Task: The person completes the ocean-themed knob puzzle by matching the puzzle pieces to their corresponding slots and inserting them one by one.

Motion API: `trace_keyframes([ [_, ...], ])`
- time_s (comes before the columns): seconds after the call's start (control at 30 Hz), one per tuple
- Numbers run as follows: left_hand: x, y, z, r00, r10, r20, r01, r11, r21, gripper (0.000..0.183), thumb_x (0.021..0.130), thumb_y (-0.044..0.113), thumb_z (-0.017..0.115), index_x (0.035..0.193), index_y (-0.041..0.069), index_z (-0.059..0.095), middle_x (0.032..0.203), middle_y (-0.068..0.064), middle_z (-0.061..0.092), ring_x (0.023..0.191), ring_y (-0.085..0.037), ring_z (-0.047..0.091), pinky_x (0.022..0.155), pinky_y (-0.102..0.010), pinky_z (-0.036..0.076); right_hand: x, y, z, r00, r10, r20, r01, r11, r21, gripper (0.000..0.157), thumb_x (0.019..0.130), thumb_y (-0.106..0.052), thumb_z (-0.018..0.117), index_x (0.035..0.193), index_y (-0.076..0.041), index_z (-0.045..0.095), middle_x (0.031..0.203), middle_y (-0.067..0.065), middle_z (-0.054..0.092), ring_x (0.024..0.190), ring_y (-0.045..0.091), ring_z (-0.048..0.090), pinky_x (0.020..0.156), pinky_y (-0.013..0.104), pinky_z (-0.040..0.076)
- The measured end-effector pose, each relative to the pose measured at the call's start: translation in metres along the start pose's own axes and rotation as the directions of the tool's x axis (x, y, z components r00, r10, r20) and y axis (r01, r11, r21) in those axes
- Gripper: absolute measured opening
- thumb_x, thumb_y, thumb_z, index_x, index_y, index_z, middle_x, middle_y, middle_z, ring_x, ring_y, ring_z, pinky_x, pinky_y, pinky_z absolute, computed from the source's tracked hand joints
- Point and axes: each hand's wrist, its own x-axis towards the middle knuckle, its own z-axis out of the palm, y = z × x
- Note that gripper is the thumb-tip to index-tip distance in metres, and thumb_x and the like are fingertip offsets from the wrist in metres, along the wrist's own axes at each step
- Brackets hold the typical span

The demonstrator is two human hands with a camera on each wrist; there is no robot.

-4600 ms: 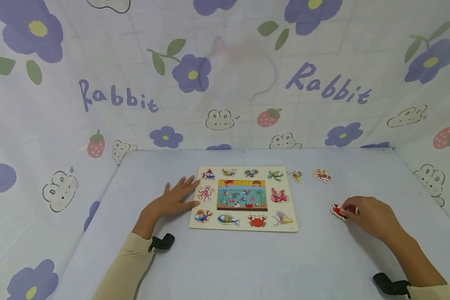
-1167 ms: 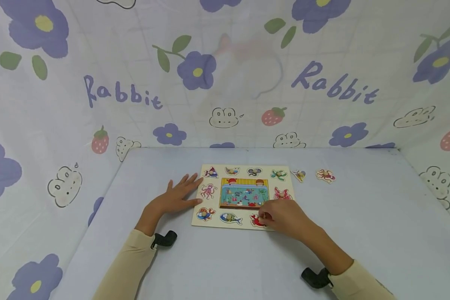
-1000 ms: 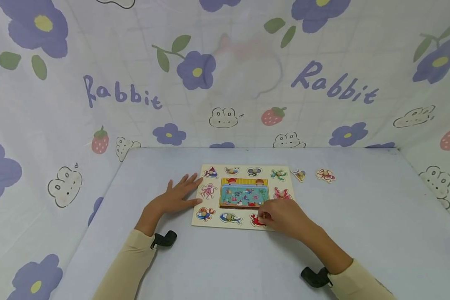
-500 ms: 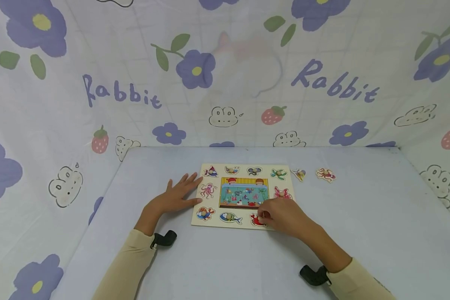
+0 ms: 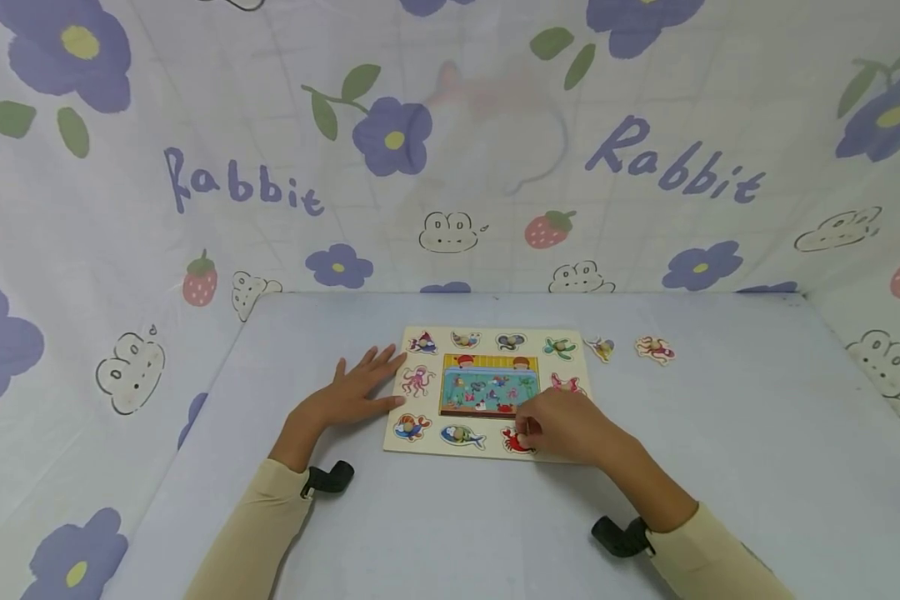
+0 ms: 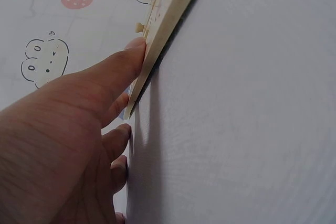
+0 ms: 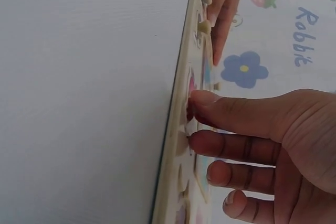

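A cream wooden puzzle board [image 5: 495, 427] with sea-creature shapes round an aquarium picture lies flat on the table. At its lower right is the red crab puzzle piece [image 5: 516, 440], partly covered by my right hand [image 5: 570, 427], whose thumb and forefinger pinch it. In the right wrist view those fingertips [image 7: 203, 98] are close to the board's face; whether the crab sits flush in its recess I cannot tell. My left hand [image 5: 345, 398] lies with spread fingers against the board's left side, the thumb [image 6: 137, 45] touching the edge in the left wrist view.
Off the board's upper right corner lies a loose striped fish piece [image 5: 601, 348]. Farther right is a loose octopus piece [image 5: 655, 349]. Several knobbed pieces, such as the blue fish [image 5: 462, 436], sit in the board. A printed curtain [image 5: 487, 167] hangs behind the table.
My right hand has carried the crab piece from the table at the right, leftward onto the board's lower right. Over the last second it has barely shifted. The left hand stays at the board's edge.
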Motion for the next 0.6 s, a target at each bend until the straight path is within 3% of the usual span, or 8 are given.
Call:
trace_keyframes([
  [0.47,0.002,0.000,0.000,1.000,0.005,-0.001,-0.005,1.000,-0.001,0.079,0.100,0.052,0.058,0.164,0.023,0.021,0.171,-0.006,0.008,0.156,-0.035,0.000,0.115,-0.070,-0.010,0.007,0.003,-0.009,0.997,-0.020,0.070,0.016,0.998,0.054,0.012,0.085,-0.020,0.083,0.080,-0.022,0.073,0.065,-0.010,0.057,0.068,0.011,0.052,0.059,0.027,0.045],
  [0.6,0.000,-0.002,0.003,1.000,-0.001,0.008,0.001,1.000,-0.004,0.080,0.100,0.052,0.058,0.164,0.024,0.020,0.171,-0.005,0.007,0.156,-0.034,-0.002,0.115,-0.069,-0.011,0.006,0.007,-0.011,0.996,-0.042,0.082,0.035,0.996,0.081,0.006,0.088,-0.023,0.081,0.086,-0.024,0.076,0.069,-0.012,0.060,0.070,0.009,0.054,0.065,0.030,0.047],
])
